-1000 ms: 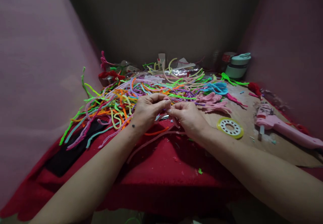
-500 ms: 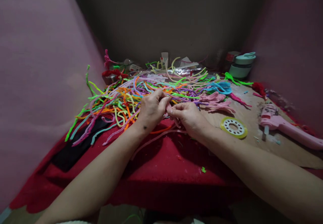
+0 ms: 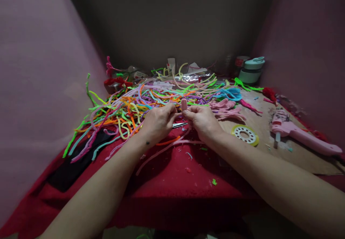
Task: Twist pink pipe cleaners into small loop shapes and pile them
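My left hand [image 3: 161,121] is closed, pinching a pink pipe cleaner whose short stretch shows between the two hands. Closed as well, my right hand [image 3: 204,121] grips the folded part of that pink pipe cleaner [image 3: 184,104], which stands up as a narrow loop above the thumb. Below the fingers, the metal blades of what look like scissors [image 3: 179,125] lie on the red cloth. A loose pale pink pipe cleaner [image 3: 161,152] curves across the cloth under my hands. Behind them spreads a tangled heap of coloured pipe cleaners [image 3: 129,104].
On the cardboard [image 3: 261,124] at right lie a yellow tape roll [image 3: 256,139] and a pink glue gun [image 3: 307,135]. Bent pink pipe cleaner pieces [image 3: 228,109] and a blue bundle [image 3: 230,94] sit nearby. A teal-lidded bottle [image 3: 250,75] stands at the back. Black cloth [image 3: 67,172] lies at left.
My hands have moved apart a little, and the pink folded loop now stands up from my right hand. The scissor blades show more. The whole view has shifted slightly.
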A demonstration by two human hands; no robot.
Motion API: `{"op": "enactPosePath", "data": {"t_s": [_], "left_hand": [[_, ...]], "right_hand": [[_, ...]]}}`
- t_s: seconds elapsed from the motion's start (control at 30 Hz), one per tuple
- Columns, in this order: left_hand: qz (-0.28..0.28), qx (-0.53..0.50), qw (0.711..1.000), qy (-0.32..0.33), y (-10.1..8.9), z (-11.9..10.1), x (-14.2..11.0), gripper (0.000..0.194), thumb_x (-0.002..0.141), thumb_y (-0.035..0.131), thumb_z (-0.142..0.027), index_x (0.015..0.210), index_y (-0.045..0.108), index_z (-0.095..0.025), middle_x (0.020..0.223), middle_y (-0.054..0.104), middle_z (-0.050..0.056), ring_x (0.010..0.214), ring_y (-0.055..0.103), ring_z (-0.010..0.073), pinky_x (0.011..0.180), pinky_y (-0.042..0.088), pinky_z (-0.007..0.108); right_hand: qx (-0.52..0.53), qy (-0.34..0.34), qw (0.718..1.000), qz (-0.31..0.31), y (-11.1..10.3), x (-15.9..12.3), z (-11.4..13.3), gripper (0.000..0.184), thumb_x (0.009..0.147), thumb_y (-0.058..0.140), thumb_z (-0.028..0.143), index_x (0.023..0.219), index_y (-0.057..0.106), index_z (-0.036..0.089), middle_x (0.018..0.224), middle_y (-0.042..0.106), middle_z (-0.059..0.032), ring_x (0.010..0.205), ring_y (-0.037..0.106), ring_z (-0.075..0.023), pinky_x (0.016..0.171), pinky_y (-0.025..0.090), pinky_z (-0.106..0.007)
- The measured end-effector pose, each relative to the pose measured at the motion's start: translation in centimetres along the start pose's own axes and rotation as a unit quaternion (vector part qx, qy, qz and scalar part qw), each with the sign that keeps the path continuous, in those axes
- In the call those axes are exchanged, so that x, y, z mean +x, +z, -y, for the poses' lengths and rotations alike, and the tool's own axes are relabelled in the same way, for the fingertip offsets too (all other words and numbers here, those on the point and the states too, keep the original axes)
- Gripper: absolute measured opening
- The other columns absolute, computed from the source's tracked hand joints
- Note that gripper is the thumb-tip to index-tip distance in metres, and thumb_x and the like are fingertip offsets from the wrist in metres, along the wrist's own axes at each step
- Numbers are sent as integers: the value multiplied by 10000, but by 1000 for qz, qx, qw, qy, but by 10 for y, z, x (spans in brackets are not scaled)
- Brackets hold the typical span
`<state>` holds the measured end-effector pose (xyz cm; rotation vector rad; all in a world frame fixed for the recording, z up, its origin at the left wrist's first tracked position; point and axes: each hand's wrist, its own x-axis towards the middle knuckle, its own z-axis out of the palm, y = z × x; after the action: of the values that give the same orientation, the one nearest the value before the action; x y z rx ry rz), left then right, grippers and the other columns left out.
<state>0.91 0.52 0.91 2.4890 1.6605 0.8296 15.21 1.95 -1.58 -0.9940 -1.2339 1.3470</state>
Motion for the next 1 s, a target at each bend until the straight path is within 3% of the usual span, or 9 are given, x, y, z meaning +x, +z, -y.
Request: {"op": "enactPosePath", "data": {"t_s": [0.2, 0.3, 0.4, 0.43, 0.5, 0.6, 0.73, 0.8, 1.0], "left_hand": [[-48, 191, 979, 50, 4, -8, -4, 182, 834, 391, -203, 773, 558, -160, 644, 570, 49, 550, 497, 143, 479, 218, 254], [-79, 112, 991, -3, 5, -9, -3, 140, 821, 440, -236, 758, 546, -169, 578, 528, 10, 508, 457, 121, 488, 248, 240], [-90, -81, 989, -79, 5, -4, 0, 141, 791, 493, -256, 675, 502, -175, 517, 460, -35, 463, 397, 87, 487, 292, 211], [-85, -163, 977, -112, 6, -2, 1, 153, 787, 493, -258, 659, 481, -177, 508, 444, -45, 442, 380, 78, 468, 294, 204], [-72, -327, 924, -184, 8, 1, 2, 165, 787, 486, -276, 656, 457, -180, 501, 428, -58, 397, 350, 65, 418, 288, 193], [-38, -466, 850, -240, 13, 0, 2, 148, 755, 548, -299, 720, 515, -159, 560, 482, -46, 401, 377, 53, 393, 297, 182], [72, -504, 838, -197, 21, -11, -1, 214, 701, 646, -321, 782, 603, -128, 623, 529, -26, 439, 403, 35, 415, 301, 171], [94, -515, 829, -194, 23, -15, -2, 207, 693, 658, -323, 732, 592, -131, 582, 507, -38, 418, 385, 30, 395, 268, 169], [151, -593, 743, -272, 25, -16, -5, 183, 688, 644, -263, 703, 483, -176, 468, 461, -69, 334, 297, 29, 353, 206, 158]], "right_hand": [[62, 25, 997, -31, 5, 6, 1, 244, 665, 596, 193, 467, 456, 163, 379, 359, 72, 357, 275, -52, 406, 178, -237], [68, 10, 997, -41, 5, 8, 3, 260, 673, 602, 183, 458, 458, 162, 378, 393, 62, 350, 313, -57, 405, 217, -235], [97, 22, 994, -42, 2, 10, 4, 282, 695, 597, 172, 456, 448, 165, 363, 393, 55, 338, 334, -64, 400, 227, -233], [110, 31, 993, -41, 0, 10, 5, 288, 704, 594, 169, 458, 444, 164, 360, 390, 53, 336, 333, -64, 397, 222, -232], [139, 52, 988, -41, -2, 11, 7, 267, 716, 587, 151, 481, 460, 154, 382, 417, 45, 341, 338, -61, 392, 218, -226], [196, 82, 975, -62, -1, 11, 12, 180, 718, 579, 111, 552, 513, 133, 461, 489, 33, 379, 382, -57, 402, 260, -211], [263, 101, 958, -57, 4, 8, 15, 84, 715, 567, 81, 647, 567, 130, 530, 552, 18, 471, 484, -82, 469, 376, -211], [281, 97, 954, -48, 6, 7, 13, 78, 708, 568, 72, 658, 568, 132, 538, 561, 19, 491, 497, -85, 480, 400, -207], [279, 127, 951, -44, 9, 7, 8, 167, 743, 541, 102, 584, 508, 144, 475, 481, 26, 410, 422, -81, 407, 349, -219]]}}
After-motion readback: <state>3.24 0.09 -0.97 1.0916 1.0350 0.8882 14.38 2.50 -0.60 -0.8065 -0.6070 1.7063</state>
